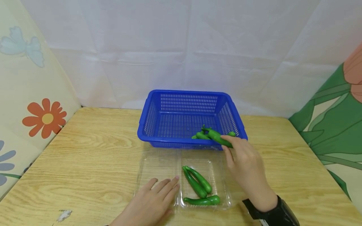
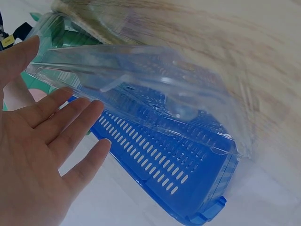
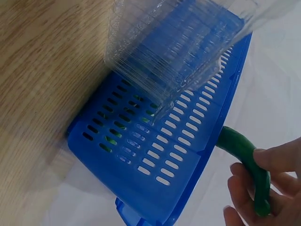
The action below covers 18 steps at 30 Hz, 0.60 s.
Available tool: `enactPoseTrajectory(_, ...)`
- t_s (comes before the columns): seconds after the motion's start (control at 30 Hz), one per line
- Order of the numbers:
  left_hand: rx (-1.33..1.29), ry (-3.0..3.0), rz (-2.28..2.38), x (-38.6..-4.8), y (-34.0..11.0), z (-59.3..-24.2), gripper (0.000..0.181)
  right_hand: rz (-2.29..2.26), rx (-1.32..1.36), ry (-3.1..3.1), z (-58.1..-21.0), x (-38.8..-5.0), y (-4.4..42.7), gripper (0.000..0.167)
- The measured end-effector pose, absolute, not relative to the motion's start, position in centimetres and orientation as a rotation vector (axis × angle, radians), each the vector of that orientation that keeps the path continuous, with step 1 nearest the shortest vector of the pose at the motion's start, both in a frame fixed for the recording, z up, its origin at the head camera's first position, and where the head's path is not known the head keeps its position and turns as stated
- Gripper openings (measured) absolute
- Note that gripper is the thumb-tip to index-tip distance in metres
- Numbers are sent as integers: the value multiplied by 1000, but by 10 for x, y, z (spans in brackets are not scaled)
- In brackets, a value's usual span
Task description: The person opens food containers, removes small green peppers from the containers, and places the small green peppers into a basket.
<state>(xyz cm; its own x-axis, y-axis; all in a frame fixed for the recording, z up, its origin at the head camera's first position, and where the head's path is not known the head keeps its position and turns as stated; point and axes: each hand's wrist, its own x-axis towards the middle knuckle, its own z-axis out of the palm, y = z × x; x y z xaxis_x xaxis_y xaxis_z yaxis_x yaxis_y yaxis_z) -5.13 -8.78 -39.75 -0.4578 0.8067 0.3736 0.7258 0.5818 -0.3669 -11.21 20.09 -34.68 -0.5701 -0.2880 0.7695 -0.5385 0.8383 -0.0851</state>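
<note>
My right hand [image 1: 249, 166] pinches a green pepper [image 1: 220, 137] over the front right rim of the blue basket [image 1: 169, 141]; the right wrist view shows the pepper [image 3: 242, 149] between thumb and fingers [image 3: 277, 157]. More green peppers lie in the basket's front right part. In front of it stands an open clear plastic box [image 1: 223, 188], whose right half holds several green peppers [image 1: 199, 182]. My left hand [image 1: 154, 201] lies with its fingers extended over the box's left half, near the middle fold. In the left wrist view this hand [image 2: 51, 141] has straight, spread fingers beside the clear plastic [image 2: 141, 80].
The wooden table [image 1: 93, 163] has a pale worn patch [image 1: 64, 215] at its front left. A white cloth [image 1: 183, 47] hangs behind the basket. Panels with printed flowers [image 1: 46, 118] and leaves stand at both sides.
</note>
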Motion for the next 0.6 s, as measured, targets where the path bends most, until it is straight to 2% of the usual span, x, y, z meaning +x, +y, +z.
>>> enactPoseTrajectory(0.33,-1218,-2305,183,-51,-88,-398,62,369,530,-2227,-346,-113,206,33)
enactPoseTrajectory(0.6,-1218,-2317,197,-51,-88,-397,61,387,526,-2242,-347,-115,207,36)
